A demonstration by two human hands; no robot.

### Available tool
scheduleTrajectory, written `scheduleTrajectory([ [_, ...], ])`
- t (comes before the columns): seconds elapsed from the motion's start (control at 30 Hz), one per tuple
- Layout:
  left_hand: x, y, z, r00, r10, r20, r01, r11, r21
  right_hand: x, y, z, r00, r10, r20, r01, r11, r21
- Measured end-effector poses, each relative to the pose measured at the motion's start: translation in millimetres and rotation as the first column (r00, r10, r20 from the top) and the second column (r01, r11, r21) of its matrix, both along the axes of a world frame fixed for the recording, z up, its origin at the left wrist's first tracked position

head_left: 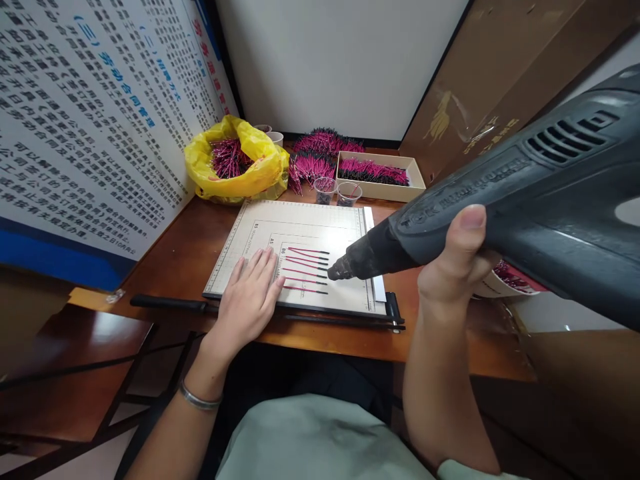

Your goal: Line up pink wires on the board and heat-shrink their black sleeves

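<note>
1. Pink-and-black wires in a short row, lying flat on the board, toward its near edge. Clock: 12 = top of view.
2. Key relation: nozzle vs. black ends. Tip is right at the black ends, mid-row. Can't tell touching or just above.
3. Wires' long axis: roughly 9 to 3, right ends dipping slightly toward 4. Black ends point about 3, at the nozzle side. Spacing uneven, but near parallel.
4. Left hand is the nearer one. Palm down on board, fingers extended and mostly side by side, no visible grip. Wires lie between its 2 and 3. Thumb is at their left ends; can't tell if it pins any.
5. Right hand clamped around the gun. From it, wires are at about 9, well apart. Gun's long axis runs 2 to 8, nozzle aimed at 8.
6. Around the wires: yellow bag at 11, cups and wire heap near 12, box at 1. Bag and box both hold more pink wire.
</note>
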State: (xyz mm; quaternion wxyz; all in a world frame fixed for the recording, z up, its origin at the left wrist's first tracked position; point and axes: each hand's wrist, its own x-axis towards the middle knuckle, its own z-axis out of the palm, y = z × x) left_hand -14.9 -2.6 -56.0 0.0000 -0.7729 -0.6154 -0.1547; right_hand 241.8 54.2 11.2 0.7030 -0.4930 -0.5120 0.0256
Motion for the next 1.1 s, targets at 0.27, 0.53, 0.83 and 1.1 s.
scheduleTrajectory([
  [0.27, -3.7, 0.7, 0.8, 0.999, -0.020, -0.043, 0.020, 1.000, -0.007, -1.1, -8.9, 4.3, 0.998, 0.043, -0.050, -0.042, 0.999, 0.020],
  [0.53, -3.8, 1.7, 2.5, 0.999, -0.035, -0.033, 0.035, 0.999, 0.000, -5.3, -13.9, 10.6, 1.000, 0.025, -0.018, -0.025, 1.000, -0.010],
  [0.83, -2.4, 1.7, 3.7, 1.000, -0.024, -0.008, 0.024, 1.000, -0.001, -8.6, -8.0, 8.1, 0.996, -0.001, -0.090, 0.002, 1.000, 0.006],
  [1.1, -1.2, 0.8, 5.7, 0.994, -0.018, 0.109, 0.019, 1.000, -0.008, -10.9, -1.0, 7.5, 0.990, -0.016, -0.140, 0.023, 0.999, 0.045],
])
